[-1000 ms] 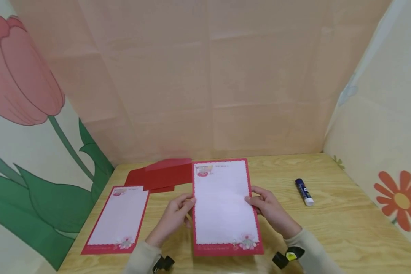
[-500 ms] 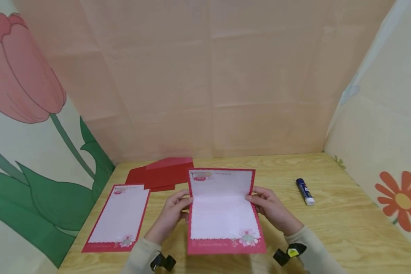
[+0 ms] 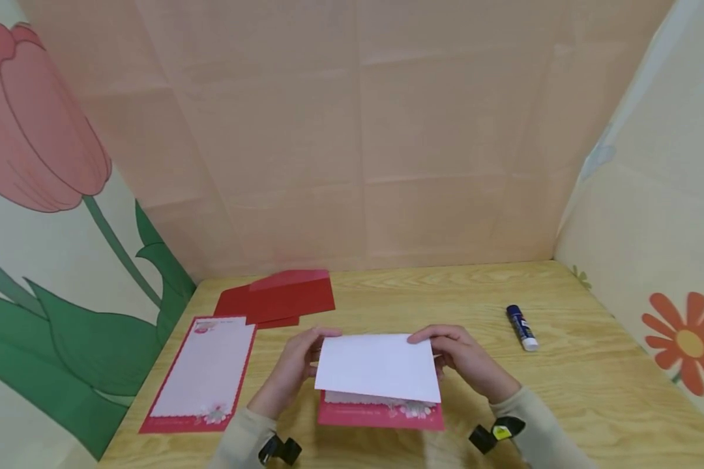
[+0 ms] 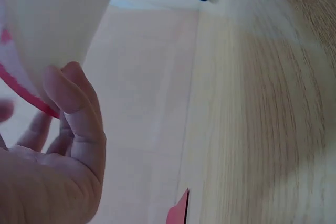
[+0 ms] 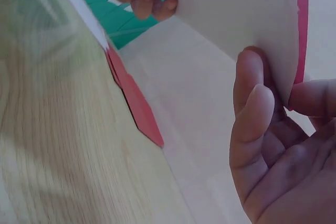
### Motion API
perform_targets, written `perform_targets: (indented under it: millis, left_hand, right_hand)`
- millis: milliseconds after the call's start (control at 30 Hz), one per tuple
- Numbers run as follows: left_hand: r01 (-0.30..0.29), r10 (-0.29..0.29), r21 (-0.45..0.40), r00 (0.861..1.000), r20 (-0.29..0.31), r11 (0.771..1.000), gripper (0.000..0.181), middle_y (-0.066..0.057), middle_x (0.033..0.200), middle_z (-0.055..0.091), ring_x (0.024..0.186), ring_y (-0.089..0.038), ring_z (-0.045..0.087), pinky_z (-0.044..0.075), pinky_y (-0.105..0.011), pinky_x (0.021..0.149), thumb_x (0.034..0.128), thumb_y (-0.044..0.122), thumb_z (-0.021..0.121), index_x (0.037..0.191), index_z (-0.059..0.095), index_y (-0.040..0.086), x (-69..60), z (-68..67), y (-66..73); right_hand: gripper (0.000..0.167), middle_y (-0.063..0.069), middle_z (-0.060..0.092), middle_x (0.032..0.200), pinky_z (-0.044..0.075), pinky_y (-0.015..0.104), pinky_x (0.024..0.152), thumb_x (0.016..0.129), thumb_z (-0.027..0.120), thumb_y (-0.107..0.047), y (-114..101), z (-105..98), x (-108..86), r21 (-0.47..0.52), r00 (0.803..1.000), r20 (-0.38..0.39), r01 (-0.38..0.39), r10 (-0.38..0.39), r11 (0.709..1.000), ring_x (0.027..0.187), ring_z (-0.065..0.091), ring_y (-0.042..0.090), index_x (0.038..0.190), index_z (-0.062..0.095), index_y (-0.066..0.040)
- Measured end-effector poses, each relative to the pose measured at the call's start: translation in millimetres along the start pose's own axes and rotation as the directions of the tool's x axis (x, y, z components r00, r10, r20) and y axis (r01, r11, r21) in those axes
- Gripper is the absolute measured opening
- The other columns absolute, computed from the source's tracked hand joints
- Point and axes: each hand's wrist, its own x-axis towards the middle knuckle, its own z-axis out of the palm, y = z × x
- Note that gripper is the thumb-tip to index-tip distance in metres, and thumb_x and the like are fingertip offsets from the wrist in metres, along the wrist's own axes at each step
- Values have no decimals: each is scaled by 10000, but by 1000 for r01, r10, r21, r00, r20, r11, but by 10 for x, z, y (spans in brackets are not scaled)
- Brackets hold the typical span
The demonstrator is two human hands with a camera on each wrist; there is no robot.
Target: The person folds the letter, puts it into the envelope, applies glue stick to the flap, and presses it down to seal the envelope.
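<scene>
A sheet of letter paper (image 3: 378, 368) with a pink-red printed border is held up over the table, bent across its middle. Its plain white back faces up, and the flowered bottom edge shows beneath the flap. My left hand (image 3: 296, 365) grips the left end of the bend, fingers curled behind the paper in the left wrist view. At the right end, my right hand (image 3: 462, 358) pinches the same sheet, with the thumb near the border in the right wrist view. The inner printed face is mostly hidden.
A second bordered sheet (image 3: 202, 371) lies flat at the left. Behind it are red envelopes (image 3: 281, 299), partly overlapping. A glue stick (image 3: 522, 328) lies on the wooden table (image 3: 592, 391) at the right. Papered walls stand at the back and sides.
The sheet's upper half has folded down toward me, from nearly flat to covering most of the lower half. Both hands have stayed at the sides, fingers shifting to the bend.
</scene>
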Motion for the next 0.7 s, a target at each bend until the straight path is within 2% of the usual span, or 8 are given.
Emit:
perform_targets:
  millis: [133,233,333,433,500,567,700]
  left_hand:
    - [-5,8,67,999,-34,998,369,-85,1100,655,868,-198,648,556,-356,650,1001,335,611,1285,651,104,-3,24,-19]
    - [-18,23,94,998,-54,995,349,-78,987,616,786,-188,621,517,-305,553,983,226,653,1303,637,89,-6,47,-37]
    - [-25,29,81,998,-54,996,402,-95,976,610,770,-194,629,503,-272,511,966,175,677,1353,600,101,-6,58,-52]
    - [-17,19,60,999,-41,998,465,-126,1034,635,769,-195,636,522,-277,550,948,160,700,1390,560,124,-7,63,-47]
    - [-15,16,57,1000,-23,998,481,-124,1056,659,775,-183,636,536,-296,594,949,158,699,1399,543,97,-1,67,-45]
    - [-2,2,72,1000,-3,997,446,-109,1030,682,760,-170,640,549,-314,641,961,181,685,1369,558,53,6,74,-46]
    - [7,-11,112,999,31,994,383,-50,916,711,707,-141,646,557,-312,657,1005,253,619,1267,615,-26,17,91,-60]
  right_hand:
    - [377,34,708,1047,516,269,570,1083,357,-150,-11,3,1,-77,999,-34,-13,11,997,674,582,94,1223,653,37]
    - [346,56,686,1063,523,305,541,1079,429,-196,-5,34,12,-174,993,-119,-41,20,984,668,573,110,1218,645,37]
    - [295,135,660,1113,565,327,606,1025,582,-211,-6,103,44,-237,963,-269,-99,33,966,759,631,155,1244,615,-16]
    - [362,195,667,1063,588,349,680,948,702,-167,-2,146,85,-219,912,-410,-127,27,967,816,685,210,1255,550,-50]
    - [416,169,689,1024,591,344,712,923,733,-157,-5,150,105,-188,884,-467,-135,32,973,828,704,216,1255,506,-50]
    - [452,139,712,976,594,348,703,911,744,-136,-3,135,116,-173,874,-485,-128,28,977,809,714,204,1260,477,-33]
    - [488,104,730,968,594,344,697,905,749,-123,-20,121,119,-181,879,-476,-123,23,976,810,718,197,1289,465,-20]
